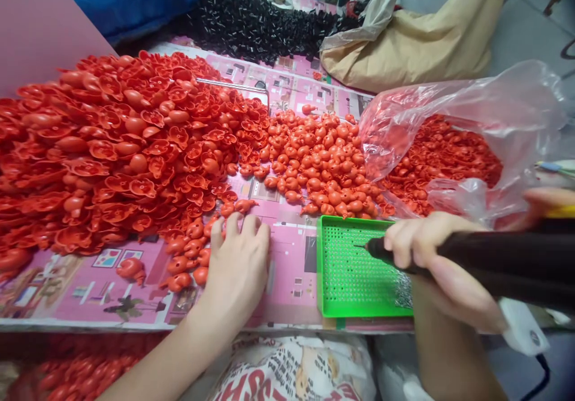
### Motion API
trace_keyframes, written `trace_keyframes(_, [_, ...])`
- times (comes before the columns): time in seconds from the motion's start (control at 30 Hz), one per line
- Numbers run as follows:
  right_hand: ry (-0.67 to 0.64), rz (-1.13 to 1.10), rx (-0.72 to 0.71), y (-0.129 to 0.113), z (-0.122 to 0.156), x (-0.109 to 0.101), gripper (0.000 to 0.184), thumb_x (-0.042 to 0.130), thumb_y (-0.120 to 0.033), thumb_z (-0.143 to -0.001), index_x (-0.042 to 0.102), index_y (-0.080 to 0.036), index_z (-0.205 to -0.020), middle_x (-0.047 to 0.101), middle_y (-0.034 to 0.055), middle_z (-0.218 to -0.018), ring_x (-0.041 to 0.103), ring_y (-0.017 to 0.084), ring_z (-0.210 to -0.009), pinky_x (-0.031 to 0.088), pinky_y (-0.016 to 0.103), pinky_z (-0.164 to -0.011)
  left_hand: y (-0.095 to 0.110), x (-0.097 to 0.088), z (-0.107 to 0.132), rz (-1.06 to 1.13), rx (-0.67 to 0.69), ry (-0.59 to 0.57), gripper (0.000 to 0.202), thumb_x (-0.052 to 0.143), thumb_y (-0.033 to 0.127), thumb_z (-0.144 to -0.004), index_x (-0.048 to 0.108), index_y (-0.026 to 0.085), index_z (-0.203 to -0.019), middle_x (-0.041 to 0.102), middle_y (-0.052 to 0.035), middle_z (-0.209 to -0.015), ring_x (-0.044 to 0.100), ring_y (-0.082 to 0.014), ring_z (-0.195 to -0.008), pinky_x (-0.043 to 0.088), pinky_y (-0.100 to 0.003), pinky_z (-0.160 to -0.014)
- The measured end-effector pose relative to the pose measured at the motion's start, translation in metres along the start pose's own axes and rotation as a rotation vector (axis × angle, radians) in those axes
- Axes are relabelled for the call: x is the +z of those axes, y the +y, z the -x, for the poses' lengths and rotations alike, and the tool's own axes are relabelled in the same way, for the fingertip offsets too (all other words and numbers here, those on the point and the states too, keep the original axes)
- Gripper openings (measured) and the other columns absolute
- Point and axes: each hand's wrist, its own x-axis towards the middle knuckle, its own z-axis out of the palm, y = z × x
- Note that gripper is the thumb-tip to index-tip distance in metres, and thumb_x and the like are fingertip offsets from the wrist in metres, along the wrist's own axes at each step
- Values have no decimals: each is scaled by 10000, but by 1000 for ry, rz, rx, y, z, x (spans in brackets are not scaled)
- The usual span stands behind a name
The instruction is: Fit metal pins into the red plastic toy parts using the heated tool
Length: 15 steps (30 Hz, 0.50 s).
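Observation:
My right hand (449,263) is wrapped around a black electric screwdriver (503,263). Its thin bit points left over a green screw tray (320,269), whose perforated plate has small silvery screws standing in rows, with more lying loose near the right side. My left hand (240,257) rests palm down left of the tray, fingers bent and slightly apart at small red hollow plastic parts (191,248). The fingertips are partly hidden, and no part shows in its grasp. A lone red part (131,269) lies farther left.
A large heap of red shell halves (135,131) covers the left. Small assembled red pieces (323,155) lie mid-table, beside a clear plastic bag (516,114) of red pieces. Behind are black parts (260,18) and a tan sack (417,48). A printed bag (296,368) sits below the edge.

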Motion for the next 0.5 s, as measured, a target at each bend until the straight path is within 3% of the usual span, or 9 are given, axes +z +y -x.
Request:
trace_keyframes(0.1, [44,-34,9,25,6,12,157,630,-259,-822,562,-203,-692,524,-16,-576,527,132,-534,452,305,-545,14,-6,-22,20,0,62,264,498,135,-863,622,138,-1096,603,-161,-1225,480,-368,-1181,364,-515,-971])
trace_keyframes(0.2, [61,18,44,42,12,19,174,631,-282,-831,551,-216,-691,521,-17,-587,526,142,-541,468,315,-531,33,1,-51,103,5,105,384,431,126,-911,520,130,-1285,553,-151,-1336,533,-319,-1117,438,-447,-874])
trace_keyframes(0.3, [56,22,40,50,16,19,180,617,-276,-849,542,-212,-698,515,-19,-606,517,134,-545,471,313,-541,41,15,-68,144,7,110,304,410,114,-920,583,115,-1170,608,-162,-1217,565,-320,-1015,457,-435,-792])
trace_keyframes(0.4, [29,-2,41,53,18,15,152,605,-244,-850,544,-205,-716,522,-20,-619,522,129,-559,462,306,-562,34,29,-70,297,24,136,215,424,83,-905,621,113,-985,637,-151,-1032,570,-292,-948,464,-407,-775])
trace_keyframes(0.5, [15,-7,43,56,19,12,123,611,-218,-835,547,-200,-731,533,-19,-625,534,131,-579,455,303,-579,23,37,-64,405,34,165,205,453,71,-897,595,111,-1039,643,-128,-1026,575,-241,-933,475,-352,-780])
